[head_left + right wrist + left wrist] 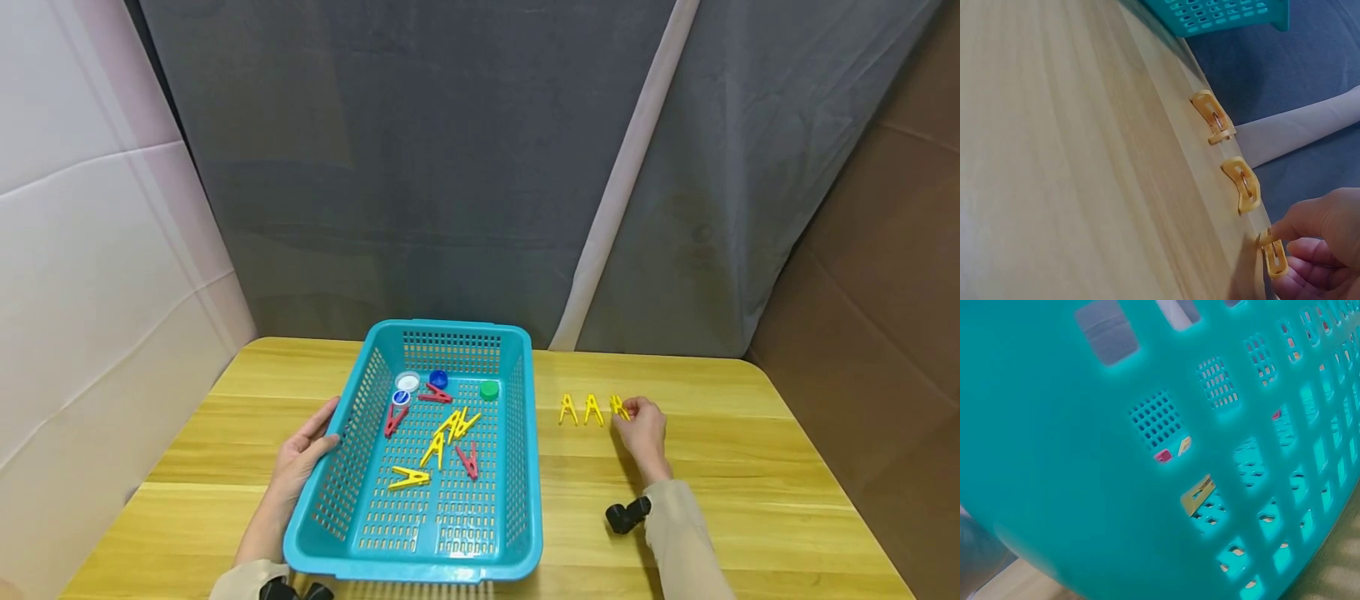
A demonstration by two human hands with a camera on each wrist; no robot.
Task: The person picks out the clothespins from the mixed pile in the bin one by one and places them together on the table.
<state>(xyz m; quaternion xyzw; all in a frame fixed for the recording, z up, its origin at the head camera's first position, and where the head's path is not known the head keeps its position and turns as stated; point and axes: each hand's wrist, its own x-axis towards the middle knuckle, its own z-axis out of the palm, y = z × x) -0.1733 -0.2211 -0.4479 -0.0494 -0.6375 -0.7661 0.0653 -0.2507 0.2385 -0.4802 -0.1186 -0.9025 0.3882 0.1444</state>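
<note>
My left hand (302,454) grips the left rim of a blue-green plastic basket (536,500), thumb over the edge; the basket stands tilted toward me. In it lie several yellow clothespins (410,477), red clothespins (469,461), a green cap (489,390), a dark blue cap (438,379), a white cap (407,381) and a blue-and-white cap (401,398). To the right, my right hand (643,433) pinches a yellow clothespin (1274,255) at the right end of a row. Left of it are a middle clothespin (593,409) and a left clothespin (567,409).
The wooden table (750,483) runs beneath everything. Behind its far edge hangs a grey curtain (465,183) with a pale strip (630,167). A white sheet (105,275) bounds the left side and a brown panel (877,275) the right. The basket's wall (1085,487) fills the left wrist view.
</note>
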